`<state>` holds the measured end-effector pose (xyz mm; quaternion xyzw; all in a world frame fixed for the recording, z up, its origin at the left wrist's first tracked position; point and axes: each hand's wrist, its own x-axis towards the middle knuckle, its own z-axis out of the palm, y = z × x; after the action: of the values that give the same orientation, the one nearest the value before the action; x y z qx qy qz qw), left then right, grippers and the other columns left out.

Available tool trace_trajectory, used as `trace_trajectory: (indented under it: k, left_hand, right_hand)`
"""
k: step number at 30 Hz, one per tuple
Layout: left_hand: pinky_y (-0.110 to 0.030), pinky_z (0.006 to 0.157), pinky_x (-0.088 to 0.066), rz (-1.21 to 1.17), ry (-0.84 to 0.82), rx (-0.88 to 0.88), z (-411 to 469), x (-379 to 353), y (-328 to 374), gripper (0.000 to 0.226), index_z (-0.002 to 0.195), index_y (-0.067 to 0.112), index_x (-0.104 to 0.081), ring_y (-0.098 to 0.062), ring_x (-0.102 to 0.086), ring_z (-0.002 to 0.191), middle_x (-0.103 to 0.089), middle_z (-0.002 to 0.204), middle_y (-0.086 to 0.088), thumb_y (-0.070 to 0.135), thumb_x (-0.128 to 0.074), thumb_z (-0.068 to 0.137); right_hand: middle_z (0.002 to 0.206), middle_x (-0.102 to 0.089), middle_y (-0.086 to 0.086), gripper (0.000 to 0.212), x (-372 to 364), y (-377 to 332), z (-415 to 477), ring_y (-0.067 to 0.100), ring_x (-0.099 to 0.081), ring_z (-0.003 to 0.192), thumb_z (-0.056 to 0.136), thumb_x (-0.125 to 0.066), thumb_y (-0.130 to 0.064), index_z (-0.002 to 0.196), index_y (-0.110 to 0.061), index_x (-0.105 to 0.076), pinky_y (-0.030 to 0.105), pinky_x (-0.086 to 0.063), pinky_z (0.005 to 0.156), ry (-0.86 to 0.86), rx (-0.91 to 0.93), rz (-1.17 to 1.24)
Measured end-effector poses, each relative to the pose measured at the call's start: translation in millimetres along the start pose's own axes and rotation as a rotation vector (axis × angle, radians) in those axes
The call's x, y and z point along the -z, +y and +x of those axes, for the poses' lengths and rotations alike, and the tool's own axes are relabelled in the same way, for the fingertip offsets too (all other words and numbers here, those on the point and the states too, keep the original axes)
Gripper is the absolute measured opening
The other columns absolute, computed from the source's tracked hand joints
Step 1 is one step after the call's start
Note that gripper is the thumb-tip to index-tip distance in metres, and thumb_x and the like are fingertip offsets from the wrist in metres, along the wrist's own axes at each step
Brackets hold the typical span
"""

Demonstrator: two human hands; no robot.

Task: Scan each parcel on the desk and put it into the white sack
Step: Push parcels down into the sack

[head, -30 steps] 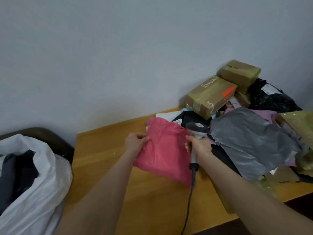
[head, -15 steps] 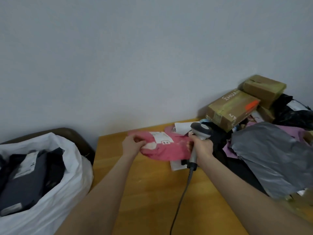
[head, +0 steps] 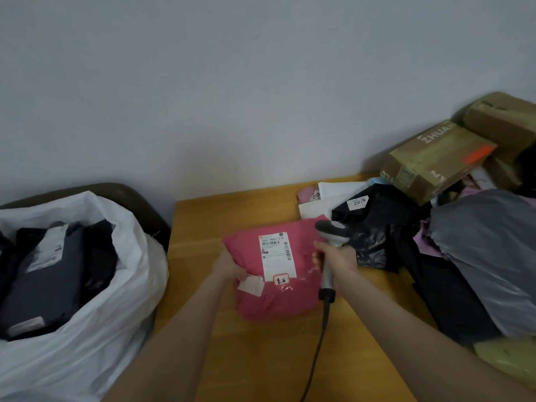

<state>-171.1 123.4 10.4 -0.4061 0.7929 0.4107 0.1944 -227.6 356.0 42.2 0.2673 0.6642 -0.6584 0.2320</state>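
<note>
Flipped label-up since earlier, the pink parcel (head: 275, 274) lies mid-frame on the counter (head: 203, 227); left hand (head: 229, 266) grips its edge, right hand (head: 336, 258) grips the scanner (head: 330, 242).

Quick colour rundown: the soft pink plastic mailer parcel (head: 275, 300) is solid raspberry pink. Its white rectangular paper label (head: 277, 256) has black barcode stripes and a red-bordered patch at the bottom. The crinkled white plastic sack (head: 87, 329) is plain white, and the flat plastic-wrapped parcels (head: 43, 285) in it are navy-black. The smooth wooden desk (head: 220, 216) is honey yellow. The handheld plastic scanner (head: 333, 233) is grey with a black cable. The long brown cardboard box (head: 435, 161) has white letters and an orange patch.
</note>
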Motion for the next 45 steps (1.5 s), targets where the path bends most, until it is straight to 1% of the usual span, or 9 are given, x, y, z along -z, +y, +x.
trace_trajectory:
  k: [5, 9, 12, 14, 19, 23, 28, 33, 45]
  left_hand:
    - [-0.037, 0.081, -0.052, -0.008, 0.053, 0.015, 30.5, -6.6, -3.5, 0.038, 0.107, 0.001, -0.061, -0.030, -0.063, 0.097, -0.066, 0.103, -0.016, 0.016, -0.071, 0.074]
    - [-0.040, 0.086, -0.051, -0.271, 0.040, 0.082, 33.6, -19.6, -8.5, 0.033, 0.097, -0.008, -0.061, -0.033, -0.062, 0.083, -0.068, 0.072, -0.009, 0.024, -0.066, 0.089]
    - [-0.040, 0.088, -0.050, -0.482, -0.016, 0.119, 38.5, -27.2, -14.5, 0.050, 0.123, -0.005, -0.053, -0.034, -0.061, 0.105, -0.064, 0.112, -0.017, 0.026, -0.069, 0.087]
    - [-0.037, 0.080, -0.050, -0.564, -0.009, 0.112, 39.9, -28.6, -13.3, 0.051, 0.125, -0.005, -0.052, -0.034, -0.061, 0.104, -0.061, 0.116, -0.018, 0.021, -0.071, 0.085]
    - [-0.026, 0.047, -0.047, -0.625, -0.033, 0.092, 39.9, -17.3, -9.8, 0.032, 0.098, -0.001, -0.058, -0.013, -0.056, 0.039, -0.060, 0.070, -0.009, 0.017, -0.076, 0.079]
    - [-0.031, 0.055, -0.053, -0.684, -0.066, 0.039, 30.6, 5.5, -1.2, 0.033, 0.107, -0.003, -0.057, -0.018, -0.061, 0.060, -0.062, 0.081, -0.008, 0.010, -0.073, 0.082]
    - [-0.027, 0.058, -0.057, -0.709, -0.026, -0.091, 13.5, 39.0, 11.5, 0.040, 0.118, -0.011, -0.055, -0.016, -0.066, 0.058, -0.064, 0.111, -0.025, 0.007, -0.069, 0.085]
    - [-0.038, 0.082, -0.052, -0.744, 0.043, -0.151, -11.4, 59.9, 18.8, 0.043, 0.121, -0.010, -0.054, -0.036, -0.063, 0.099, -0.061, 0.118, -0.024, 0.007, -0.069, 0.084]
    - [-0.033, 0.074, -0.050, -0.739, 0.137, -0.193, -65.3, 60.7, 10.8, 0.046, 0.126, -0.007, -0.051, -0.036, -0.060, 0.108, -0.059, 0.123, -0.020, 0.009, -0.067, 0.086]
  right_hand:
    - [0.071, -0.058, 0.003, 0.019, -14.7, 6.7, 10.4, 0.019, -0.055, 0.067, 0.084, -0.073, -0.016, 0.077, -0.010, -0.057, 0.035, -0.046, 0.074, -0.007, 0.021, -0.155]
    - [0.079, -0.061, 0.001, 0.020, -26.9, 17.0, 19.2, 0.023, -0.059, 0.078, 0.080, -0.077, -0.019, 0.086, -0.010, -0.062, 0.042, -0.052, 0.088, -0.044, 0.013, -0.261]
    - [0.101, -0.068, 0.010, 0.031, -35.0, 26.8, 23.5, 0.031, -0.063, 0.098, 0.077, -0.079, -0.019, 0.102, -0.006, -0.065, 0.048, -0.051, 0.094, -0.089, -0.061, -0.262]
    - [0.112, -0.066, 0.011, 0.039, -39.2, 34.2, 23.5, 0.031, -0.060, 0.109, 0.078, -0.078, -0.016, 0.112, -0.005, -0.063, 0.047, -0.049, 0.097, -0.111, -0.081, -0.237]
    - [0.103, -0.065, 0.007, 0.030, -49.9, 40.9, 15.6, 0.026, -0.060, 0.097, 0.080, -0.077, -0.014, 0.106, -0.009, -0.062, 0.037, -0.051, 0.078, -0.107, -0.052, -0.183]
    - [0.090, -0.071, 0.013, 0.023, -53.8, 27.7, -5.6, 0.027, -0.065, 0.076, 0.079, -0.077, -0.013, 0.096, -0.003, -0.066, 0.042, -0.054, 0.072, -0.066, 0.013, -0.134]
    - [0.056, -0.062, 0.008, 0.013, -53.3, 24.7, -55.9, 0.013, -0.054, 0.043, 0.084, -0.069, -0.004, 0.072, -0.003, -0.065, 0.021, -0.044, 0.044, -0.056, 0.156, -0.079]
    - [0.050, -0.059, 0.005, 0.017, -56.7, 23.6, -103.2, 0.013, -0.052, 0.040, 0.085, -0.068, -0.003, 0.068, -0.004, -0.062, 0.023, -0.044, 0.045, -0.112, 0.238, -0.109]
    - [0.048, -0.058, 0.006, 0.023, -35.8, 18.0, -165.1, 0.015, -0.050, 0.041, 0.082, -0.061, -0.001, 0.059, -0.006, -0.060, 0.026, -0.043, 0.047, -0.174, 0.283, -0.169]
